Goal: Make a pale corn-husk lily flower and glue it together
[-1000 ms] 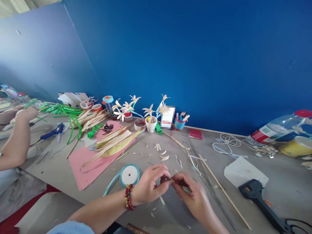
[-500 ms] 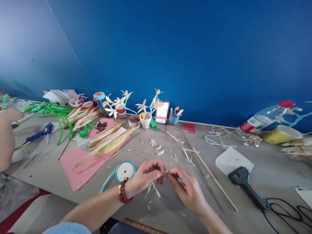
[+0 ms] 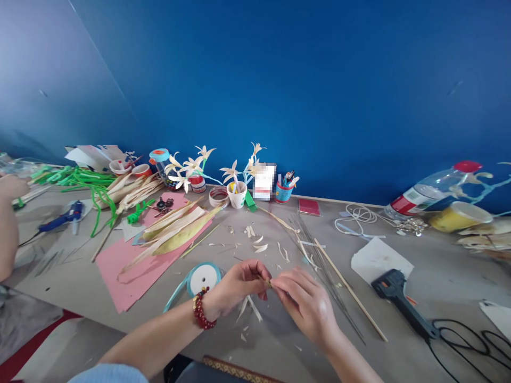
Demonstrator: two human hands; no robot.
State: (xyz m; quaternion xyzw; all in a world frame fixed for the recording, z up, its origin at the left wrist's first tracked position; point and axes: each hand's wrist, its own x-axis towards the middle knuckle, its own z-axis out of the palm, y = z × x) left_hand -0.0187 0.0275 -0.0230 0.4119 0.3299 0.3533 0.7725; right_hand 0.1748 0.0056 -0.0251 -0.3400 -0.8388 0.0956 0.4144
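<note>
Olive-coloured, a thin piece (image 3: 269, 284) runs roughly left-to-right, pinched by the left hand (image 3: 244, 283) and right hand (image 3: 305, 304).

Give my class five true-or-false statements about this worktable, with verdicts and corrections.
1. The left hand holds a small thin piece. True.
2. The beaded bracelet is on the right wrist. False: it is on the left one.
3. The ribbon spool lies nearer the left hand than the right hand. True.
4. The black glue gun lies on the pink paper. False: its head overlaps a white sheet.
5. The cup of pens stands near the blue wall. True.
</note>
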